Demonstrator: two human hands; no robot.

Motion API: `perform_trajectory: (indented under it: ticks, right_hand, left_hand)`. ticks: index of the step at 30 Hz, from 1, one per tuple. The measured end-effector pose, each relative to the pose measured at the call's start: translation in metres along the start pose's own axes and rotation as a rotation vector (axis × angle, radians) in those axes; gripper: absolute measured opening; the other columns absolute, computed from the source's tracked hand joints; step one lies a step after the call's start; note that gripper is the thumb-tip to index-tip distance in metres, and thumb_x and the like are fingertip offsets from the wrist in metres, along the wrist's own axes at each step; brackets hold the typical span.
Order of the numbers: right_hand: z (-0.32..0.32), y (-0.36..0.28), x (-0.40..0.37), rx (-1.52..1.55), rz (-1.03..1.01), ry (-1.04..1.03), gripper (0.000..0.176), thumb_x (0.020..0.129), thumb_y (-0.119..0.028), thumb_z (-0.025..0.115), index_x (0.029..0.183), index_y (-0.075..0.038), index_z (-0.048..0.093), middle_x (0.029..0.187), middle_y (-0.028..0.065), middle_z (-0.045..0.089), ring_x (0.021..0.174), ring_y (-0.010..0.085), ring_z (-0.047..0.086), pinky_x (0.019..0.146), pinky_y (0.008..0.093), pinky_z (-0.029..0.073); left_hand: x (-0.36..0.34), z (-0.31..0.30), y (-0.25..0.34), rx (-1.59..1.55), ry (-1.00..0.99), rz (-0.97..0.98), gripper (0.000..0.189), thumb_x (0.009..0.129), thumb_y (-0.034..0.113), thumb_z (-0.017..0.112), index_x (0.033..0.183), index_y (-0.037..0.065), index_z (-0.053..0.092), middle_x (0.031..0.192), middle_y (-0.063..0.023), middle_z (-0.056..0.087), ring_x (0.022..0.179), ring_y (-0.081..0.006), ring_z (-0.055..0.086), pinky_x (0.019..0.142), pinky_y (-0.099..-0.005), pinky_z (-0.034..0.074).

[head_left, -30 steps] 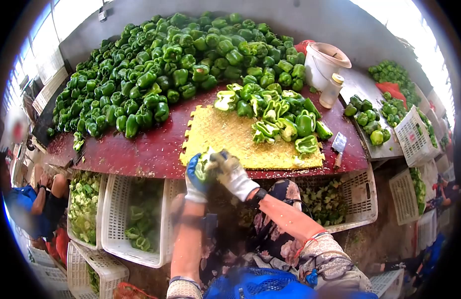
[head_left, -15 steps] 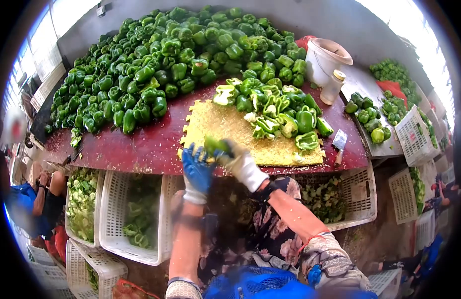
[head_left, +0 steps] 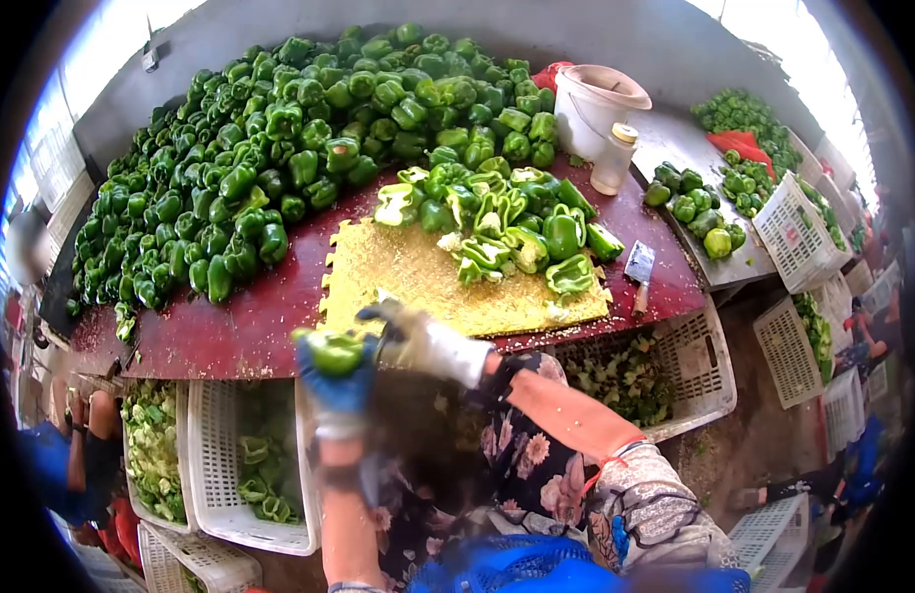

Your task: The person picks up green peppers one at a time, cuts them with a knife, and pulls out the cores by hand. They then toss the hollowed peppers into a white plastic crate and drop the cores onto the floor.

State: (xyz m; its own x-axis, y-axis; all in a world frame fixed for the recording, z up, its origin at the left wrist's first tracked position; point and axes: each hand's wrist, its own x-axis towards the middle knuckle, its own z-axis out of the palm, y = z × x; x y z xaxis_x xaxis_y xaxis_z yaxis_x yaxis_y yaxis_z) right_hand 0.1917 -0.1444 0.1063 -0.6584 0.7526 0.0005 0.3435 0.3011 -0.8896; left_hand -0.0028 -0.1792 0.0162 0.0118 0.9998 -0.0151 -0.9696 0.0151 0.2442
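Observation:
My left hand [head_left: 337, 387], in a blue-coated glove, is closed around a green pepper piece [head_left: 335, 352] at the table's front edge. Just right of it is my right hand [head_left: 418, 336], in a white and dark glove; its fingers are blurred, and whether they hold anything cannot be made out. Behind my hands lies a yellow foam mat [head_left: 378, 267] on the red table [head_left: 220, 336]. Cut pepper pieces [head_left: 522, 222] sit on the mat's back right part. A large pile of whole green peppers [head_left: 280, 148] covers the back of the table.
A cleaver [head_left: 638, 267], a capped jar [head_left: 614, 160] and a white bucket [head_left: 588, 114] are at the right. White crates [head_left: 203, 455] with pepper pieces and scraps stand below the front edge. Another person [head_left: 57, 455] is at the far left.
My left hand has turned and now holds the pepper piece that was between both hands. Both hands have moved left and nearer to me. The view has shifted slightly.

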Motion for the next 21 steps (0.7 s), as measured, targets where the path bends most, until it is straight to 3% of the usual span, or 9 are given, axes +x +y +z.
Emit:
perform_trajectory:
  ticks: [2,3,5,9,10,13,15,18,21]
  right_hand:
    - [-0.035,0.039,0.013,-0.067,0.201,0.3,0.041,0.099,-0.016,0.055,0.14,-0.014,0.052,0.144,0.0173,0.047,0.109,0.022,0.058,0.087,0.0225,0.056]
    - [-0.067,0.025,0.001,-0.159,0.336,0.362,0.044,0.099,-0.013,0.053,0.143,-0.014,0.049,0.147,0.0132,0.046,0.097,0.0168,0.061,0.077,0.0205,0.058]
    - [-0.109,0.076,0.003,-0.687,0.523,0.381,0.046,0.094,-0.009,0.05,0.14,-0.013,0.051,0.134,0.0175,0.058,0.117,0.0285,0.061,0.103,0.0392,0.05]
    - [-0.149,0.172,0.014,-1.047,0.3,0.131,0.047,0.084,-0.001,0.052,0.129,-0.012,0.061,0.117,0.023,0.064,0.109,0.0382,0.063,0.092,0.0447,0.05]
    - [-0.149,0.173,0.015,-1.05,0.302,0.13,0.047,0.084,-0.001,0.052,0.129,-0.012,0.061,0.117,0.023,0.064,0.109,0.0382,0.063,0.092,0.0447,0.05]
    - [-0.143,0.155,0.02,-1.065,0.383,0.076,0.048,0.084,-0.005,0.055,0.131,-0.012,0.061,0.117,0.0226,0.064,0.108,0.0386,0.063,0.093,0.0443,0.05]
    - [-0.125,0.106,-0.002,-0.653,0.385,0.308,0.054,0.089,-0.019,0.061,0.142,-0.013,0.049,0.122,0.0228,0.061,0.115,0.0376,0.059,0.098,0.0434,0.047]
    - [-0.089,0.042,-0.014,-0.511,0.345,0.227,0.058,0.092,-0.026,0.063,0.145,-0.011,0.042,0.117,0.0239,0.061,0.108,0.0385,0.061,0.092,0.0433,0.051]
    - [-0.032,0.059,-0.011,-0.676,-0.066,0.212,0.053,0.088,-0.018,0.067,0.137,-0.008,0.048,0.108,0.0219,0.061,0.094,0.0378,0.064,0.08,0.0431,0.054]
  left_hand:
    - [-0.021,-0.022,0.041,-0.069,0.038,0.29,0.07,0.076,0.051,0.079,0.119,0.001,0.055,0.122,-0.0272,0.057,0.112,-0.0438,0.058,0.103,-0.0535,0.048]
    - [-0.033,-0.026,0.065,-0.09,-0.04,0.414,0.075,0.073,0.052,0.081,0.119,-0.001,0.055,0.129,-0.0303,0.054,0.12,-0.0485,0.053,0.107,-0.0587,0.044]
    - [-0.055,-0.033,0.102,-0.154,-0.169,0.433,0.086,0.074,0.053,0.081,0.135,0.002,0.047,0.143,-0.0341,0.04,0.134,-0.0504,0.039,0.114,-0.065,0.03]
    - [-0.042,0.021,0.056,-0.209,0.191,0.487,0.091,0.084,0.048,0.074,0.151,0.005,0.029,0.152,-0.0312,0.03,0.138,-0.0468,0.036,0.118,-0.0627,0.024]
    - [-0.033,0.022,0.043,-0.261,0.183,0.388,0.069,0.089,0.044,0.069,0.14,0.004,0.045,0.149,-0.0291,0.037,0.135,-0.0445,0.042,0.117,-0.0628,0.025]
    - [-0.009,0.015,0.008,-0.162,0.073,0.113,0.053,0.092,0.041,0.065,0.129,0.004,0.055,0.139,-0.0265,0.05,0.128,-0.0436,0.05,0.113,-0.0648,0.031]
    - [0.0,0.013,-0.016,0.021,0.123,0.065,0.047,0.095,0.037,0.063,0.129,0.005,0.055,0.129,-0.0225,0.057,0.122,-0.0407,0.054,0.109,-0.0613,0.039]
    - [0.013,0.01,-0.045,0.314,0.125,0.001,0.042,0.099,0.037,0.056,0.131,0.009,0.054,0.131,-0.017,0.054,0.116,-0.0349,0.057,0.104,-0.055,0.046]
    - [0.026,0.022,-0.063,0.639,0.208,0.043,0.04,0.102,0.041,0.051,0.13,0.014,0.056,0.126,-0.0119,0.057,0.109,-0.0254,0.06,0.094,-0.0451,0.052]
